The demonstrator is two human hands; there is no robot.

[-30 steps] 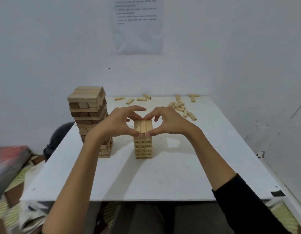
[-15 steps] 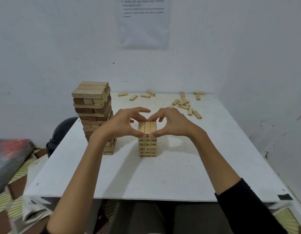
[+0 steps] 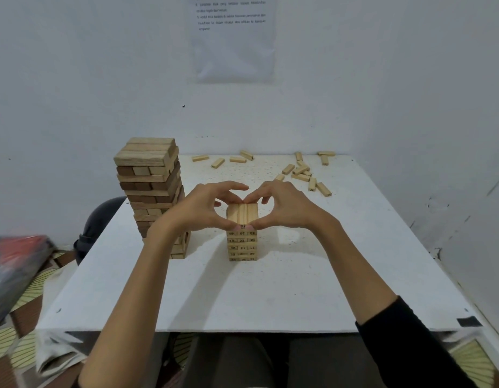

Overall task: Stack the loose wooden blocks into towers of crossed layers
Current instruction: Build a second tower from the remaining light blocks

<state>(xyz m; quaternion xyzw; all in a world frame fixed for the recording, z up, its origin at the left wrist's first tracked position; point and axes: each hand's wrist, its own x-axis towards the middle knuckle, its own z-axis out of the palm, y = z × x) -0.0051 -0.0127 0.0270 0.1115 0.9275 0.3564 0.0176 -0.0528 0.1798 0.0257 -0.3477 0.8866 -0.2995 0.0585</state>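
Only your view had shifted; your left hand (image 3: 203, 210) and right hand (image 3: 284, 210) stayed pinched round the top layer (image 3: 242, 213) of the small tower (image 3: 242, 247) mid-table (image 3: 242, 301). Uneven squeezing could have skewed or toppled it.

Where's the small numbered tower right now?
Head view, table centre: small tower stands right of the tall tower, top layer gripped by left hand and right hand.

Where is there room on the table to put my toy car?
Bare: the near strip of the table, in front of the small tower, and the right side, nearer than the loose blocks. Crowded: the far edge, and the left by the tall tower.
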